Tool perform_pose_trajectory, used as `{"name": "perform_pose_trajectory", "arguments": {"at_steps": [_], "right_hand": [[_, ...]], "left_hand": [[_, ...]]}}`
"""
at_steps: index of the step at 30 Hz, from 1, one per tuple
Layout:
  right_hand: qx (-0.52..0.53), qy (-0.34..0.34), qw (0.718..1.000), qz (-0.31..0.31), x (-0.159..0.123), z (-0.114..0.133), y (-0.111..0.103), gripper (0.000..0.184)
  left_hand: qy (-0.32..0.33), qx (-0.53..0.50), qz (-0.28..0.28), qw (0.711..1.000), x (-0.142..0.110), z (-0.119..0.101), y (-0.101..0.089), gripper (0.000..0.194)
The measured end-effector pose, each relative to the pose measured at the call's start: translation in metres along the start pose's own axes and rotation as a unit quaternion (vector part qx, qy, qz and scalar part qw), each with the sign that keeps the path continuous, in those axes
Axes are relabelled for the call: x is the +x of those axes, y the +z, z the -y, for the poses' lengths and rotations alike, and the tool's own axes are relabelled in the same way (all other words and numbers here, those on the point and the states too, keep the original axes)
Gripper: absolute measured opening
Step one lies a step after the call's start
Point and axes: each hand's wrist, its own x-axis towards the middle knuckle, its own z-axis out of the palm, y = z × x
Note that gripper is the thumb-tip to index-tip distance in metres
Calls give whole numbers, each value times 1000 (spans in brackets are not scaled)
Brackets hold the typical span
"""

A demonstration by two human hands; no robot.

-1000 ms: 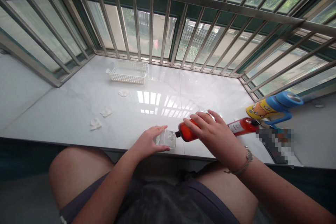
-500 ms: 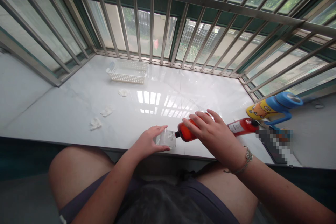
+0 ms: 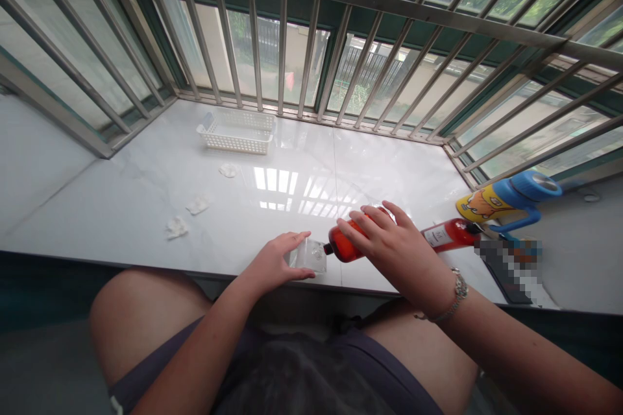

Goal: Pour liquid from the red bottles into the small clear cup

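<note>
My right hand (image 3: pixel 389 243) grips an orange-red bottle (image 3: pixel 344 244), tipped on its side with its dark nozzle pointing left. The nozzle meets the mouth of a small clear container (image 3: pixel 311 255) near the front edge of the white marble sill (image 3: pixel 146 207). My left hand (image 3: pixel 275 262) curls round that container from the left, thumb in front and fingers behind. My knees and dark shorts fill the bottom of the view.
A second red bottle (image 3: pixel 450 234) lies to the right, beside a blue and yellow drinking bottle (image 3: pixel 509 198) and a blurred dark object (image 3: pixel 509 262). Three crumpled white pads (image 3: pixel 197 205) lie at left. A white plastic basket (image 3: pixel 237 131) stands at the back. Steel window bars enclose the sill.
</note>
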Motion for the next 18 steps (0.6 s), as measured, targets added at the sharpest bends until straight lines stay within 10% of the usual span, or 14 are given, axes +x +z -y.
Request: {"name": "perform_pose_trajectory", "arguments": {"at_steps": [18], "right_hand": [[-25, -22, 999, -5, 5, 2, -5, 47]], "left_hand": [[-11, 3, 4, 1000, 0, 1, 0, 91]]}}
